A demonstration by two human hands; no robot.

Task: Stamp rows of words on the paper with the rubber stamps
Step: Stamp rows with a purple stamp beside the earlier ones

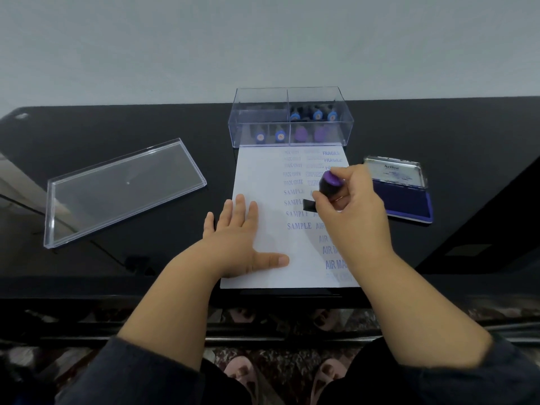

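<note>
A: How are the hands placed?

B: The right hand (349, 204) is curled round a purple-topped rubber stamp (326, 190), whose dark base is tilted down toward the middle of the paper (263, 182). The left hand (242, 238) is laid flat, fingers straight, on the sheet's left side, so the paper is pinned to the dark surface (146, 127).

A: Which step is in hand?

B: A print is judged to be in progress in the middle column, beside the SAMPLE rows. Whether the base is already touching the sheet cannot be told.

A: What is called for next?

B: The base should be levelled, pressed squarely in line with the neighbouring words, then lifted straight to avoid smearing. Re-inking may be needed at the open ink pad (404, 200), just right of the paper.

A: And further out?

B: More stamps are kept in the clear box (290, 118) at the sheet's far edge; its lid (122, 188) is lying well to the left.
</note>
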